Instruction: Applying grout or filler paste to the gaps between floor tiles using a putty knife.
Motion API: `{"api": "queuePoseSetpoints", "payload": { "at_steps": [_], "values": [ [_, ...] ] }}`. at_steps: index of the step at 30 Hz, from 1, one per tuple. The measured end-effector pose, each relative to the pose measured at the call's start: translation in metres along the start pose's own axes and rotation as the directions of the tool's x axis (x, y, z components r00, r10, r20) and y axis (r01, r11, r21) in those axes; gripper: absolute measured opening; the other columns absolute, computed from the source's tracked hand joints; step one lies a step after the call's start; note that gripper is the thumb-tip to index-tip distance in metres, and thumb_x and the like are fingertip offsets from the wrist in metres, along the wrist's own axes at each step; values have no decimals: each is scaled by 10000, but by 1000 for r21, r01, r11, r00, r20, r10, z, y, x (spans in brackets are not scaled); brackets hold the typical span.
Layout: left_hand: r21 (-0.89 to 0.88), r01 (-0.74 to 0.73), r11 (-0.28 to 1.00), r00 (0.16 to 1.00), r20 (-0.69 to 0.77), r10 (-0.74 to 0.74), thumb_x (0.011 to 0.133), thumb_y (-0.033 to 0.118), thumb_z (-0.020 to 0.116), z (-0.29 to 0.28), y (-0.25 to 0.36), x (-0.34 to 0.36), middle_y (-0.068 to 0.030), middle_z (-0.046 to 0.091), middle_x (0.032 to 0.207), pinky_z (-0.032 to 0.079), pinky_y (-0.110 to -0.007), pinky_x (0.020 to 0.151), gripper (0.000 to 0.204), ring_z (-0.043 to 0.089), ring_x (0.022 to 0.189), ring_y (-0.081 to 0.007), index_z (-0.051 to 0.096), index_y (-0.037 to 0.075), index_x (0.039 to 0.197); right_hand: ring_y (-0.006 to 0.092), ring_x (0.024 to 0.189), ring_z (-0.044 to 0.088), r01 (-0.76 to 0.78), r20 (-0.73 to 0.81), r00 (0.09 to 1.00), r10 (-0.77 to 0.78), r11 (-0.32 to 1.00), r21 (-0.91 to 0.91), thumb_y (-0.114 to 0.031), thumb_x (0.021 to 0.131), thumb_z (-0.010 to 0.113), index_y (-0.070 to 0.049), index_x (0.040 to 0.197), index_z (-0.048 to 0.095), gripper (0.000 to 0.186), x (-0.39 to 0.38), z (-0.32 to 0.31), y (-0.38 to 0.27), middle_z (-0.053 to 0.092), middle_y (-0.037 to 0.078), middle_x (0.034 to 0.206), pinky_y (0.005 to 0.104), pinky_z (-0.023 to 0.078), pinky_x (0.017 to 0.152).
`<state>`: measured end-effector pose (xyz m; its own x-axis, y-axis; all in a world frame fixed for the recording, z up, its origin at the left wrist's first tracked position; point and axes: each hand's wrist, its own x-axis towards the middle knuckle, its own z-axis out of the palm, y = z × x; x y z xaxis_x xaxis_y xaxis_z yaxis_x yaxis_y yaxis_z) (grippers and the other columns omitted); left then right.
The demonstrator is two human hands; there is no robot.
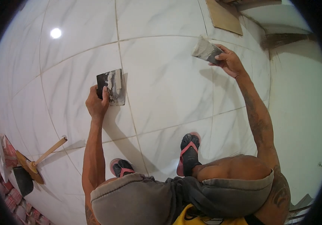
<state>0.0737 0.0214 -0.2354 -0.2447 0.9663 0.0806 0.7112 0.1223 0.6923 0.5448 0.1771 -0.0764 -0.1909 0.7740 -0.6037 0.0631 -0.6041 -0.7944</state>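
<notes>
Both hands were kept pretty busy here. A dark plate (104, 79), flat and squarish, was pinched in the left hand (98, 101), with the thumb laid over the top face and the fingers mostly hidden at the near left edge. It stuck out just ahead and to the right of that hand, and its right half was smeared with pale paste (118, 80), kinda streaky. Whether its underside was touching the floor couldn't be told.

Further out and well to the right, a smaller plate (215, 57) was gripped by the right hand (228, 62), thumb on top and fingers curled around the edge. That one was pointed left of the hand and its outer part was loaded with a thick greyish layer (203, 48). It was held up off the floor, going by the shadow cast below it.

Under both hands, white marbled tiles (164, 86) were crossed by brownish joints. A flat wooden board (224, 17) was set beyond the right hand. To the left of the left hand and nearer the body, a wooden handle (50, 152) was seen on a round yellowish disc (28, 165), right beside a black piece (23, 182). Pink flip-flops (181, 165) were worn over dark socks, between the hands and closer in.
</notes>
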Motion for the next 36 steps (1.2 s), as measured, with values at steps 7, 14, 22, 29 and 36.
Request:
{"api": "queuePoseSetpoints", "payload": {
  "at_steps": [7, 14, 22, 29, 36],
  "values": [
    [30, 20, 999, 999, 29, -21, 873, 310, 716, 0, 8, 5, -116, 659, 718, 499, -346, 575, 315, 644, 607, -251, 587, 44, 982, 286, 1056, 617, -50, 23, 999, 45, 932, 359, -7, 830, 551, 20, 1335, 450, 515, -54, 34, 43, 584, 161, 1199, 474, 548, 866],
    [-367, 316, 875, 941, 242, -238, 928, 237, 674, -23, 17, 2, -53, 635, 751, 459, -271, 569, 267, 580, 653, -103, 527, 28, 1003, 264, 1042, 630, -160, 215, 975, 48, 824, 544, -36, 872, 574, 40, 1318, 466, 465, -92, 71, 69, 600, 163, 1181, 469, 556, 868],
    [-236, 445, 864, 872, 333, -358, 944, 217, 657, -87, 60, -56, -69, 657, 815, 445, -243, 585, 258, 548, 674, -70, 487, 40, 1024, 245, 1069, 603, -127, 32, 989, 143, 728, 674, -94, 867, 574, -17, 1337, 464, 489, -129, 47, 75, 596, 108, 1214, 455, 519, 858],
    [-208, 744, 635, 656, 51, -753, 919, 250, 696, -189, 69, -67, -34, 607, 799, 415, -241, 599, 316, 523, 701, -69, 464, 70, 1036, 209, 1049, 588, -152, 73, 988, 133, 840, 521, -151, 884, 561, 32, 1342, 466, 502, -120, -4, 62, 584, 115, 1224, 351, 469, 934],
    [-99, 691, 716, 693, -191, -696, 923, 269, 686, -277, 101, -97, -33, 602, 801, 414, -244, 603, 323, 521, 711, -68, 469, 64, 1047, 190, 1067, 576, -60, -111, 984, 141, 843, 534, -168, 933, 538, 63, 1294, 502, 430, -113, -5, 13, 598, 120, 1188, 317, 443, 965]
  ]
}}
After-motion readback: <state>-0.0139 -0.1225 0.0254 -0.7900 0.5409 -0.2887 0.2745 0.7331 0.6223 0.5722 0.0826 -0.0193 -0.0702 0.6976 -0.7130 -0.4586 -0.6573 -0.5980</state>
